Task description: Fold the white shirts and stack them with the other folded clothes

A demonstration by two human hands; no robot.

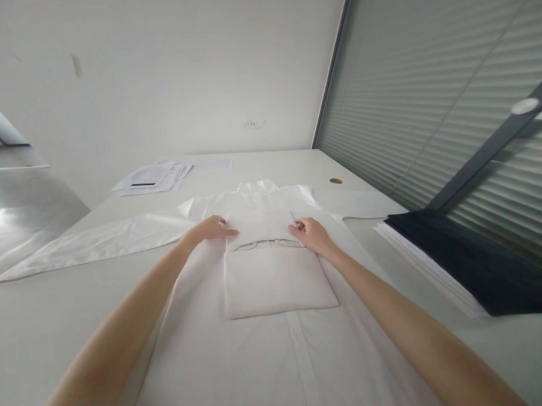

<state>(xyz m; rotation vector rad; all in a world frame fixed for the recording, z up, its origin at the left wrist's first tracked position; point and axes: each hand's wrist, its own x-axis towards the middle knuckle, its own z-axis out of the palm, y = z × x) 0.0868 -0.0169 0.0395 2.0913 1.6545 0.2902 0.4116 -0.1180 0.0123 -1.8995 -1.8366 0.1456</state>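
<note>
A white long-sleeved shirt (192, 350) lies spread face up, its collar (256, 188) at the far end and its sleeves out to both sides. On its chest rests a flat, folded white piece of fabric (274, 280), roughly rectangular, with thin wavy fold lines across its middle. My left hand (213, 227) pinches this piece's upper left edge between thumb and curled fingers. At the opposite edge, my right hand (312, 232) grips it the same way. Where the fingertips curl under, they are partly hidden.
A white table (269, 161) bears the shirt. Loose papers (155, 177) lie at the back left. To the right is a stack of folded white and dark cloth (471, 260), beside window blinds (419, 101). The table has a round hole (336, 181) at the back right.
</note>
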